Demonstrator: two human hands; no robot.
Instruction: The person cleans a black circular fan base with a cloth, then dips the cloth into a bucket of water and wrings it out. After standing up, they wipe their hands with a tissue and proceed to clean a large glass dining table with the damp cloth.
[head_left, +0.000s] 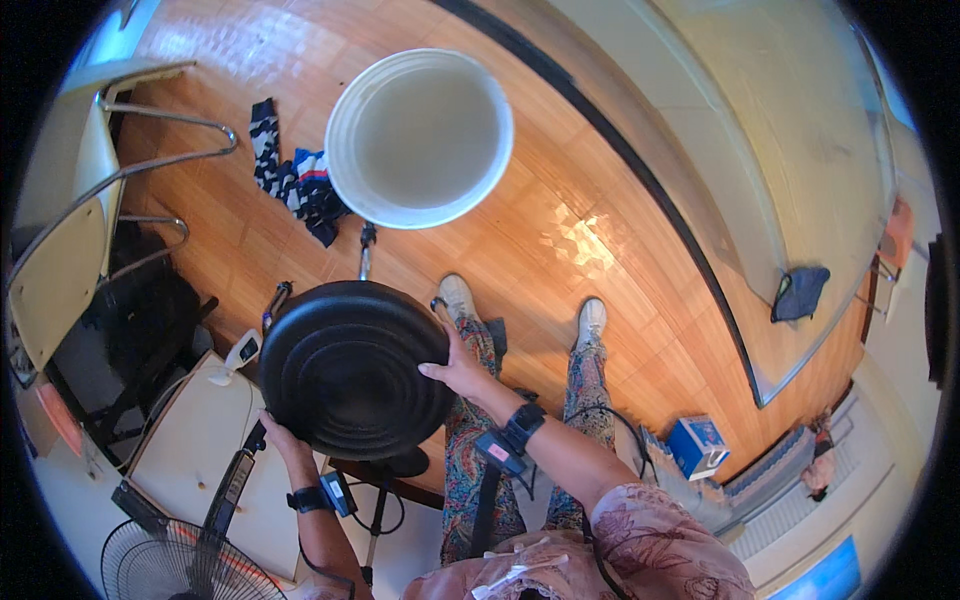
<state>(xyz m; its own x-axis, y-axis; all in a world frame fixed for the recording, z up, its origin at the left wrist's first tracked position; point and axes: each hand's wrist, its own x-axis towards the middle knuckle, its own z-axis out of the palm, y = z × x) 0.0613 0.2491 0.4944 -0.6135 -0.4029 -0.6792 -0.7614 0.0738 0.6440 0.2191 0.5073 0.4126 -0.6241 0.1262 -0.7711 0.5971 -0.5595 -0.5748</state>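
Note:
A round black stool seat (352, 367) with concentric rings lies before me, on a base with metal legs that show past its rim. My right hand (454, 367) grips the seat's right edge, thumb on top and fingers out of sight. At its lower left edge, my left hand (287, 444) holds the rim; most of its fingers are hidden. Beyond the stool stands a white bucket (418, 220) with cloudy grey water (427, 135) inside. A patterned dark-blue and white cloth (296, 187) lies crumpled on the floor beside the bucket.
A metal-framed chair (60, 277) stands at left. Near my left arm are a white-topped table (187, 435) and a fan (187, 562). A long beige counter-like surface (810, 150) bears a dark folded cloth (800, 294). A blue box (697, 448) sits at right on the wood-look floor (645, 337).

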